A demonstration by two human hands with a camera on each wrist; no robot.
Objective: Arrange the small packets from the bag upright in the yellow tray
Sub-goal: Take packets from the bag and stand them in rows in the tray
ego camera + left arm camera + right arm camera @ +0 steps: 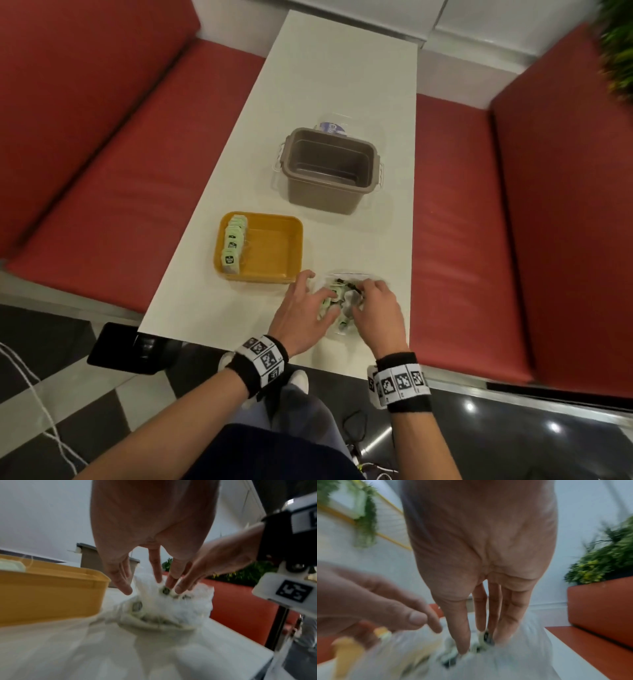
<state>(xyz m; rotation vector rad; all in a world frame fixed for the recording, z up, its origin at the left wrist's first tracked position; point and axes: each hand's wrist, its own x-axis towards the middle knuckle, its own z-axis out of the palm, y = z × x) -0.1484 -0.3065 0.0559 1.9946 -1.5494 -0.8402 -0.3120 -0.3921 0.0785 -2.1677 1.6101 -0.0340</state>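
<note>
Currently, the clear plastic bag [346,301] lies crumpled on the white surface [325,85] near its front edge, just right of the yellow tray [274,246], with loose small packets [334,294] jumbled inside it at mixed angles, none clearly upright. Both hands are at the bag: the left hand [301,313] rests on its left side with fingers spread and fairly straight, and the right hand [376,306] reaches in from the right with fingers extended down among the packets; whether any fingertip actually pinches a packet cannot be told, as the wrist views are blurred. Inside the tray, a row of packets [233,245] stands on edge along the left wall, the row's long axis running front to back and their printed faces toward the viewer; the remainder of the tray floor is bare. Farther back on the surface stands a grey-brown bin [330,168], well apart from the bag, with a clear lid [334,125] behind it. Red bench seats [479,222] flank the surface on both sides.
</note>
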